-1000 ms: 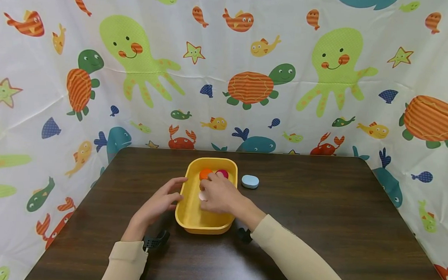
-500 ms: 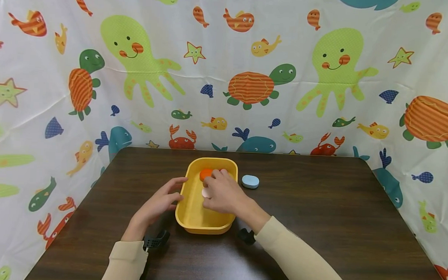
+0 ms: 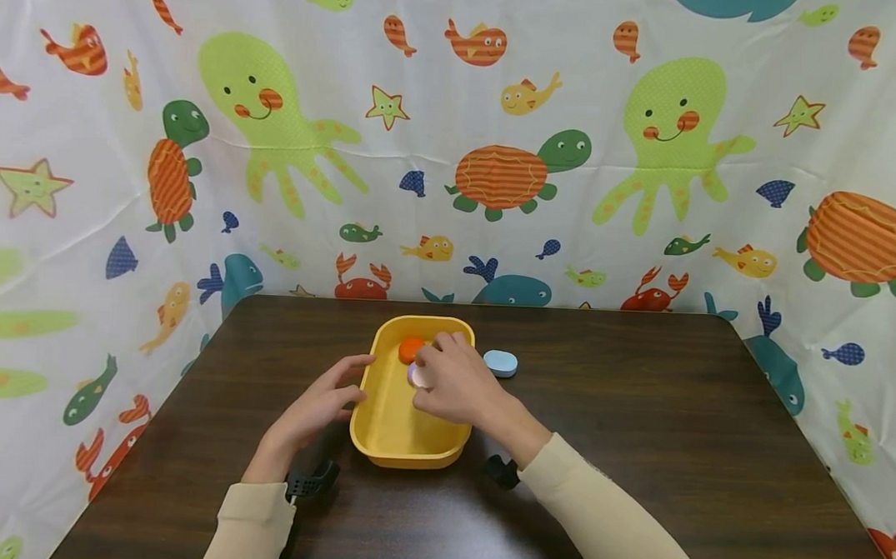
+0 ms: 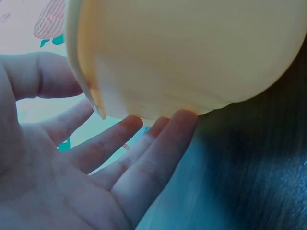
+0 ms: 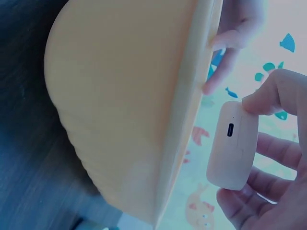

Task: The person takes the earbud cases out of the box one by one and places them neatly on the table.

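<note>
My right hand (image 3: 454,380) is over the yellow tub (image 3: 381,427), pinching a small white rounded case (image 5: 232,143) between thumb and fingers. A charging-port slot shows on the case's face in the right wrist view. In the tub, an orange round thing (image 3: 411,350) lies near the far end. A patch of lilac (image 3: 413,375) shows right beside the white case. My left hand (image 3: 318,399) rests against the tub's left side with fingers spread and relaxed, fingertips at its wall and rim (image 4: 91,96).
A light blue oval case (image 3: 500,363) lies on the dark wooden table (image 3: 637,421), just right of the tub. A white curtain (image 3: 425,120) printed with sea animals hangs behind the table and along its sides.
My right hand has shifted slightly to the right and away from me inside the tub, with the white case. A magenta round thing is now hidden behind it. My left hand has stayed put.
</note>
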Demonstrator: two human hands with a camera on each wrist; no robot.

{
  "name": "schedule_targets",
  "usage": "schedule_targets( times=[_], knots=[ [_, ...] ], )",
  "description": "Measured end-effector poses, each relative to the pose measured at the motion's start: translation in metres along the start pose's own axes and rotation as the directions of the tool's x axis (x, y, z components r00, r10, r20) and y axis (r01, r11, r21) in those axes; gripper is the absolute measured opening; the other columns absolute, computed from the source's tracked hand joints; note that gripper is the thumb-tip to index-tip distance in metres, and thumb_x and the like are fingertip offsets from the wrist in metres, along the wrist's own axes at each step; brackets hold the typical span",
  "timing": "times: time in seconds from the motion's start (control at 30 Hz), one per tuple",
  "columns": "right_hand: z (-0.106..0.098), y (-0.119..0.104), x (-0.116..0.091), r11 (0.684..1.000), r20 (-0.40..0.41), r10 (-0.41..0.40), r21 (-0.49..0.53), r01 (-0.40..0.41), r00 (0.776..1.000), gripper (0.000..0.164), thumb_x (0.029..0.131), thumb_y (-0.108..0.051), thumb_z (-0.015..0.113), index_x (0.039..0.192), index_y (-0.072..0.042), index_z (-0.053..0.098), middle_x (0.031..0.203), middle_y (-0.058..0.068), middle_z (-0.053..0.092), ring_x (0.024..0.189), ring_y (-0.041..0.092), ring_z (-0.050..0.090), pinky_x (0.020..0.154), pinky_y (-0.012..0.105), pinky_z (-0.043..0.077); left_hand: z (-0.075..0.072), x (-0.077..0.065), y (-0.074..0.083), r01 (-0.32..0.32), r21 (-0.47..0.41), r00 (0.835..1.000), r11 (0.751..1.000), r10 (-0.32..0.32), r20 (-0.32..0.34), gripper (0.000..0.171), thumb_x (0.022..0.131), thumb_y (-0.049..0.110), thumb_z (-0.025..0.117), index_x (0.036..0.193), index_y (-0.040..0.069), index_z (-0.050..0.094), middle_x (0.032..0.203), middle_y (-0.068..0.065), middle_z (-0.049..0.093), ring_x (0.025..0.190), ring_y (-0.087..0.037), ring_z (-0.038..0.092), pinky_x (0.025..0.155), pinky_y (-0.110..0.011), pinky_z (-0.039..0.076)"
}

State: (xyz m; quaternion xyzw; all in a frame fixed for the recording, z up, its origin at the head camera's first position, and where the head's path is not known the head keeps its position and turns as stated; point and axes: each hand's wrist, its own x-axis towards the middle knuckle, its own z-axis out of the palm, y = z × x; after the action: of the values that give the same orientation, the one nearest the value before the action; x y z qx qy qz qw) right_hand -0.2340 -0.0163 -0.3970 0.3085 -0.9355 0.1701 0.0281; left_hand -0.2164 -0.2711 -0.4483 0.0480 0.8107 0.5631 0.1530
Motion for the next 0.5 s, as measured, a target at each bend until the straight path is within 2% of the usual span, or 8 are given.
schedule_targets(
  times=[0.2,0.5],
  knots=[
    [-0.003,0.004,-0.001,1.0,-0.03,0.0,-0.003,0.0,1.0,0.039,0.082,-0.033,0.073,0.116,-0.015,0.068,0.112,0.002,0.056,0.103,0.021,0.044,0.086,0.033,0.045,-0.004,0.003,-0.001,-0.004,-0.001,1.0,1.0,0.004,0.003,0.061,0.1,0.013,0.053,0.157,0.012,0.031,0.161,-0.022,0.028,0.136,-0.044,0.042,0.103,-0.059,0.047],
    [-0.015,0.009,0.001,1.0,-0.072,0.009,0.001,-0.009,0.997,0.033,0.08,-0.03,0.073,0.109,-0.014,0.069,0.103,0.001,0.056,0.097,0.019,0.042,0.079,0.031,0.041,-0.009,0.008,0.001,0.001,-0.002,1.0,1.0,-0.001,0.012,0.06,0.1,0.012,0.052,0.156,0.012,0.032,0.16,-0.022,0.028,0.137,-0.044,0.042,0.103,-0.059,0.047]
  ],
)
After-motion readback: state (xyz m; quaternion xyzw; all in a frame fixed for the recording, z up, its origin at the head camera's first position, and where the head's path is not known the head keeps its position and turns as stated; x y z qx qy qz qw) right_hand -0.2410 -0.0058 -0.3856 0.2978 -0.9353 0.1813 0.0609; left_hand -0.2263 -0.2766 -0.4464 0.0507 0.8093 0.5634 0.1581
